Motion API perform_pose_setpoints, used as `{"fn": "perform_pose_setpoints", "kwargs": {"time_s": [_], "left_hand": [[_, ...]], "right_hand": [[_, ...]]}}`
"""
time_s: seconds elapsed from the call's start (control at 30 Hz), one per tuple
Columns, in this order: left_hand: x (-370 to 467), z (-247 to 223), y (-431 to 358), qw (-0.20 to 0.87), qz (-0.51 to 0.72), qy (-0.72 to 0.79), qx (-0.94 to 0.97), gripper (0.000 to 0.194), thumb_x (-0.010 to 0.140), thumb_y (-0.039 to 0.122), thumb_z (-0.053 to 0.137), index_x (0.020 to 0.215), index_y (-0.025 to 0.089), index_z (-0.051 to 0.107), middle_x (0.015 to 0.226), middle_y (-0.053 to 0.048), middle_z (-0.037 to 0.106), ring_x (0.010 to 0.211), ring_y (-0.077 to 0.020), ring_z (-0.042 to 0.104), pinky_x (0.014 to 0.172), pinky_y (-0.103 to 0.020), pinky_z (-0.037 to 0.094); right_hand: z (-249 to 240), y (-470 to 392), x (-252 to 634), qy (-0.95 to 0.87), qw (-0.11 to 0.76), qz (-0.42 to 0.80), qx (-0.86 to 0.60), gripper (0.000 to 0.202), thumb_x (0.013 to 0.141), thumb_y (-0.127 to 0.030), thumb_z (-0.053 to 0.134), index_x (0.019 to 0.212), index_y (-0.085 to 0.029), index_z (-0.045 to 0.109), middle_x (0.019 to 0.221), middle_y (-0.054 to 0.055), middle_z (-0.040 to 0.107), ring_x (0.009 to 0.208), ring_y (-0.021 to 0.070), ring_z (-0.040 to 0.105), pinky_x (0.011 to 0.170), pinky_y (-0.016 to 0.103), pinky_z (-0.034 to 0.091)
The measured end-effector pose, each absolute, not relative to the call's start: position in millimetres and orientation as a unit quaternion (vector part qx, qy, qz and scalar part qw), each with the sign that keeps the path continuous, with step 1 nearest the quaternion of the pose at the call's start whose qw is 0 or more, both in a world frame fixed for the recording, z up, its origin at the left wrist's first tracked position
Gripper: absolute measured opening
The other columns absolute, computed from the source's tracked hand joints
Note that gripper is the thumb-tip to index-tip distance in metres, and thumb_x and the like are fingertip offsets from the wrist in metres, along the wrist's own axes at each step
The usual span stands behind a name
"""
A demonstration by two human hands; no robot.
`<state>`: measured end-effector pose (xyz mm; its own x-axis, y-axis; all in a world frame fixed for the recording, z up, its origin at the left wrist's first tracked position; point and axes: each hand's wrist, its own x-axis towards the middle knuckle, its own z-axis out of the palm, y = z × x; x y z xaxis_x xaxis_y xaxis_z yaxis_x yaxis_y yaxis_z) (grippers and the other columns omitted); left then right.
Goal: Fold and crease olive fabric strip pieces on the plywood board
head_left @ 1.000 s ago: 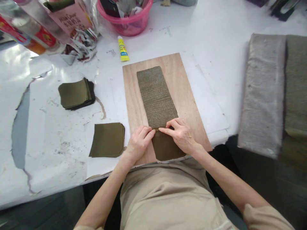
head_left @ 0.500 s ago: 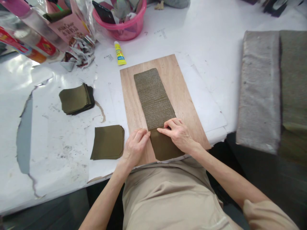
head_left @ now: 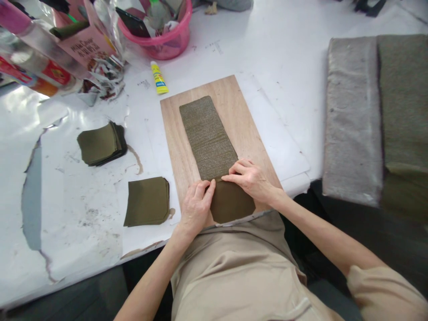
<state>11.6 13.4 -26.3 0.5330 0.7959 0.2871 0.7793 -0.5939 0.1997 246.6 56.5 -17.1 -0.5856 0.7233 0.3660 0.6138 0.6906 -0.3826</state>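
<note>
Olive-brown cloth lies near the middle of the frame: a textured strip (head_left: 209, 136) running toward the upper left, with a smooth panel (head_left: 232, 203) meeting its lower end. At this join, the left hand (head_left: 197, 203) has its thumb and index finger close together at the left end, while the right hand (head_left: 250, 180) sets an extended index fingertip on the seam, its other fingers curled. Whether either hand pinches a fold cannot be told; the fingers cover both ends of the join, and the right hand hides part of the panel's upper right edge.

Beneath is a wooden board (head_left: 240, 129), its near edge partly hidden by hand and cloth. Left of it lie two stacks of olive pieces, the lower stack (head_left: 147, 201) just beside the board and the upper stack (head_left: 98, 142) farther off. A yellow tube (head_left: 158, 78) lies just above the board's upper left corner, below a pink basket (head_left: 167, 42) cut off by the top edge. Bottles (head_left: 47, 44) and a pink pouch (head_left: 83, 47) crowd the upper left, overlapping and blurred. At right, a grey slab (head_left: 352, 120) adjoins olive material (head_left: 404, 102) cropped by the frame.
</note>
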Motion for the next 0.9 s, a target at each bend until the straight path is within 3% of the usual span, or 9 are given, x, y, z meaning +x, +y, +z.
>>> {"fn": "perform_pose_setpoints", "kwargs": {"time_s": [0.23, 0.5, 0.9], "left_hand": [[12.3, -23.5, 12.7, 0.010, 0.155, 0.453, 0.878, 0.044, 0.093, 0.011, 0.051, 0.137, 0.014, 0.049, 0.112, -0.013, 0.058, 0.109, -0.0261, 0.052, 0.092, -0.039, 0.050], [22.0, -3.3, 14.9, -0.046, 0.042, 0.424, 0.904, 0.043, 0.095, 0.010, 0.044, 0.138, 0.011, 0.046, 0.121, -0.015, 0.060, 0.116, -0.0298, 0.052, 0.095, -0.044, 0.045], [30.6, 7.4, 21.3, -0.015, -0.003, 0.397, 0.918, 0.051, 0.092, 0.009, 0.046, 0.143, 0.010, 0.039, 0.121, -0.016, 0.058, 0.117, -0.0287, 0.052, 0.096, -0.044, 0.045]], "right_hand": [[-17.3, 54.7, 252.4, -0.880, 0.253, 0.115, -0.385, 0.025, 0.097, -0.019, 0.050, 0.111, -0.022, 0.070, 0.094, 0.007, 0.062, 0.095, 0.0190, 0.051, 0.090, 0.037, 0.042], [-16.8, 52.7, 250.2, -0.883, 0.244, 0.094, -0.389, 0.026, 0.097, -0.019, 0.048, 0.111, -0.022, 0.069, 0.092, 0.006, 0.061, 0.095, 0.0185, 0.050, 0.088, 0.035, 0.040], [-14.4, 59.6, 278.2, -0.886, 0.243, 0.116, -0.378, 0.028, 0.099, -0.023, 0.044, 0.108, -0.021, 0.070, 0.094, 0.007, 0.064, 0.091, 0.0181, 0.050, 0.082, 0.032, 0.044]]}}
